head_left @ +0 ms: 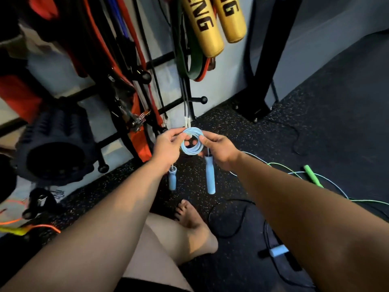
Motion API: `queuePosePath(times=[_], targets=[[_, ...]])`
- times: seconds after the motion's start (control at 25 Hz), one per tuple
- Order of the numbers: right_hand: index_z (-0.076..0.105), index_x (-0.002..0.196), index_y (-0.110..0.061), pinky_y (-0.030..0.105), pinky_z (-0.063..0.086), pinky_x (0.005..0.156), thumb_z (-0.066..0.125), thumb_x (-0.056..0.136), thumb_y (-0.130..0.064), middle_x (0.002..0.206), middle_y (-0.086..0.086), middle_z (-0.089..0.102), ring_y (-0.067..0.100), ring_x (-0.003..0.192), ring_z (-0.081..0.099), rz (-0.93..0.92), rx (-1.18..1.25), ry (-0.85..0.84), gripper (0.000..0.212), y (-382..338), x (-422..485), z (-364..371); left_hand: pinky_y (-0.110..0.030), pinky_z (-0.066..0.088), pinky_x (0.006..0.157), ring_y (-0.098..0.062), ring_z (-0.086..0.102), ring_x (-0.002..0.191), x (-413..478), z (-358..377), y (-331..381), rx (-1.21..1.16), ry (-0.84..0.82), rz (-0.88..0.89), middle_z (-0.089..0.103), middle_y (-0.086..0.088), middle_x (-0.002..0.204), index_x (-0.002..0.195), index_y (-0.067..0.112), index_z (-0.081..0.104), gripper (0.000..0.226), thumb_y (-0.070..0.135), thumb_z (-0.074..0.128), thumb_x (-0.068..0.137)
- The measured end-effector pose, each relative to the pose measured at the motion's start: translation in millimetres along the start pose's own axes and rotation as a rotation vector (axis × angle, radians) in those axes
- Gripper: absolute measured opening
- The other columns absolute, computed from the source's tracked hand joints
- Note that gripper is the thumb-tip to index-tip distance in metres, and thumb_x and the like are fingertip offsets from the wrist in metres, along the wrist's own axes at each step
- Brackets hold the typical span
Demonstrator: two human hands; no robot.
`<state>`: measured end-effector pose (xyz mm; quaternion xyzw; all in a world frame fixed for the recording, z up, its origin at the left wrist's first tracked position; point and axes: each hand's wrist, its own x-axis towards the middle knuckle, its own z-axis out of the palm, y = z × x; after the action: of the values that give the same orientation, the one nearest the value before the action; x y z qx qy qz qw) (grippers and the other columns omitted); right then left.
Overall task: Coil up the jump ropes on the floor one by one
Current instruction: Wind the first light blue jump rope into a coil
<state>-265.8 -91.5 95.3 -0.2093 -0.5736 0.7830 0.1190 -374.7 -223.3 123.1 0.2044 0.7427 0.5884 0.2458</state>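
Note:
A light blue jump rope (192,141) is wound into a small round coil held up in front of me. My left hand (168,145) pinches the coil's left side and my right hand (219,147) grips its right side. Its two blue handles hang down below the hands, one (172,178) under the left wrist and a longer-looking one (210,175) under the right. On the dark speckled floor to the right lie loose ropes: a green one with a green handle (312,175), a pale blue cord (334,185) and a black rope (233,216).
A black rack (147,85) with hanging resistance bands, yellow padded sticks (210,24) and a foam roller (56,152) stands against the wall ahead. My bare foot (193,224) rests on the floor below the hands. An orange cord (31,225) lies at far left, a black post base (254,110) at right.

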Motion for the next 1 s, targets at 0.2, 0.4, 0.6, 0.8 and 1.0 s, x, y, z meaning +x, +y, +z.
queuePosePath(times=[0.2, 0.4, 0.6, 0.8, 1.0], targets=[[0.066, 0.126, -0.002, 0.021, 0.048, 0.055, 0.054, 0.102, -0.007, 0.084, 0.007, 0.066, 0.009, 0.062, 0.057, -0.014, -0.117, 0.058, 0.027, 22, 72, 23, -0.014, 0.055, 0.075, 0.006, 0.069, 0.068, 56, -23, -35, 0.075, 0.165, -0.009, 0.074, -0.009, 0.102, 0.125, 0.002, 0.069, 0.026, 0.006, 0.057, 0.102], [0.068, 0.125, -0.007, 0.023, 0.051, 0.054, 0.062, 0.097, -0.007, 0.081, 0.002, 0.071, 0.009, 0.066, 0.063, 0.010, -0.187, 0.094, 0.029, 47, 138, 43, -0.009, 0.050, 0.080, -0.002, 0.068, 0.083, 96, -40, -66, 0.120, 0.327, -0.046, 0.076, 0.003, 0.102, 0.120, 0.017, 0.076, 0.026, 0.014, 0.059, 0.101], [0.065, 0.132, -0.012, 0.013, 0.053, 0.065, 0.064, 0.097, -0.011, 0.105, 0.004, 0.072, 0.001, 0.080, 0.067, 0.019, -0.244, 0.132, 0.035, 60, 178, 50, 0.003, 0.039, 0.072, -0.005, 0.063, 0.093, 117, -43, -82, 0.172, 0.423, -0.037, 0.070, 0.013, 0.103, 0.122, 0.018, 0.075, 0.026, 0.016, 0.059, 0.102], [0.065, 0.131, -0.010, 0.012, 0.051, 0.072, 0.059, 0.100, -0.012, 0.107, 0.000, 0.072, -0.007, 0.078, 0.065, -0.055, -0.356, 0.085, 0.032, 83, 194, 40, 0.005, 0.036, 0.075, -0.005, 0.064, 0.098, 132, -46, -105, 0.236, 0.424, -0.019, 0.074, 0.008, 0.111, 0.118, 0.018, 0.077, 0.024, 0.015, 0.061, 0.100], [0.067, 0.128, -0.009, 0.017, 0.054, 0.063, 0.060, 0.099, -0.011, 0.105, 0.005, 0.072, 0.003, 0.069, 0.063, 0.039, -0.352, 0.001, 0.030, 88, 231, 45, 0.005, 0.038, 0.073, -0.006, 0.063, 0.097, 158, -53, -122, 0.133, 0.530, -0.073, 0.070, 0.010, 0.103, 0.118, 0.015, 0.076, 0.023, 0.014, 0.062, 0.101]])
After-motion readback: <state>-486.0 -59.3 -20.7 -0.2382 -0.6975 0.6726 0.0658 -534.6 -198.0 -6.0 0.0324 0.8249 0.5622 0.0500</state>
